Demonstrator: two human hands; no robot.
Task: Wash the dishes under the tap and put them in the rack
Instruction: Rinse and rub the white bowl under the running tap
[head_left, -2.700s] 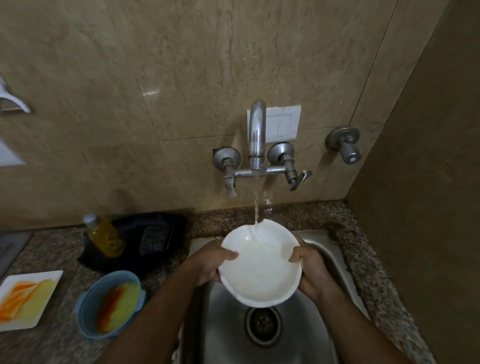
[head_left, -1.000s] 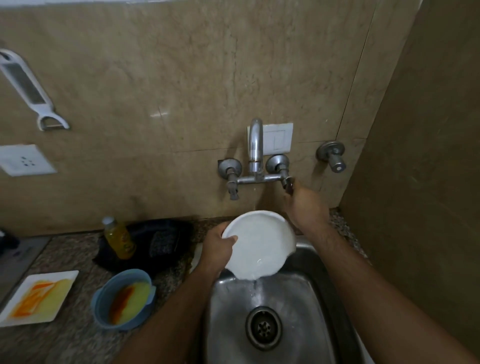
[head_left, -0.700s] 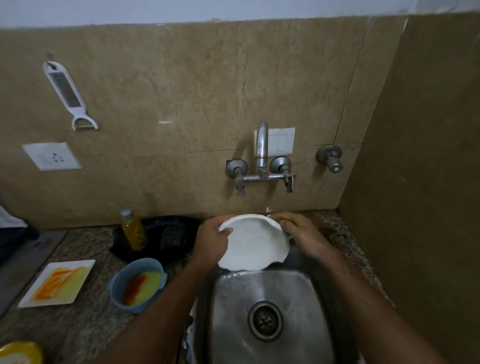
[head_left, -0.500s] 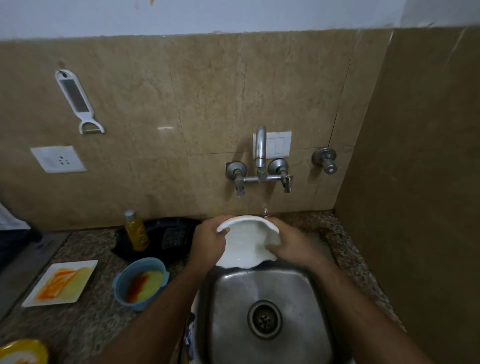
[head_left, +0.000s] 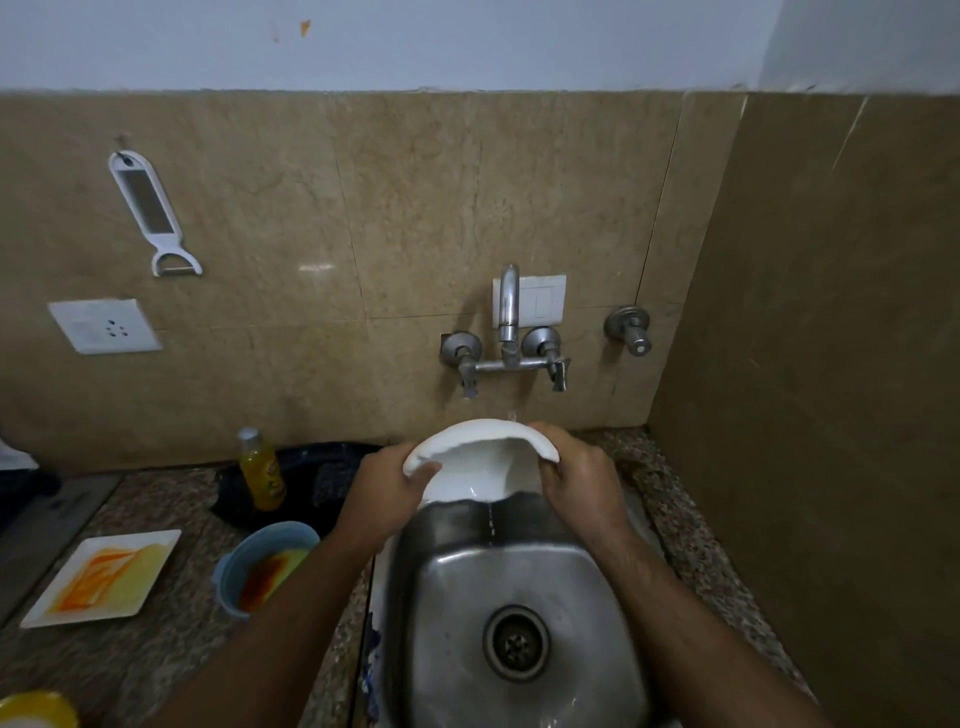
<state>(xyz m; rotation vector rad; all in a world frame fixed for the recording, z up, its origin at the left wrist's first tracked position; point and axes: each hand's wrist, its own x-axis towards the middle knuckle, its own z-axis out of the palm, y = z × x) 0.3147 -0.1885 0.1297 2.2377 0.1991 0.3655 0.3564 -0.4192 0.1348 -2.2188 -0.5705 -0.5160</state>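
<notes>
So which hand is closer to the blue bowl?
Left. The left hand grips the white bowl's left rim, just up and right of the blue bowl. The right hand holds the far rim, over the sink.

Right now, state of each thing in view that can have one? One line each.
White bowl: tilted over the sink, draining, held at both sides.
Left hand: grip on the bowl's left rim.
Right hand: grip on the bowl's right rim.
Tap: no stream from the spout.
Sink: wet, drain open.
Blue bowl: dirty, orange-yellow residue.
Square plate: dirty, orange smears.
Yellow bottle: upright, capped.
</notes>
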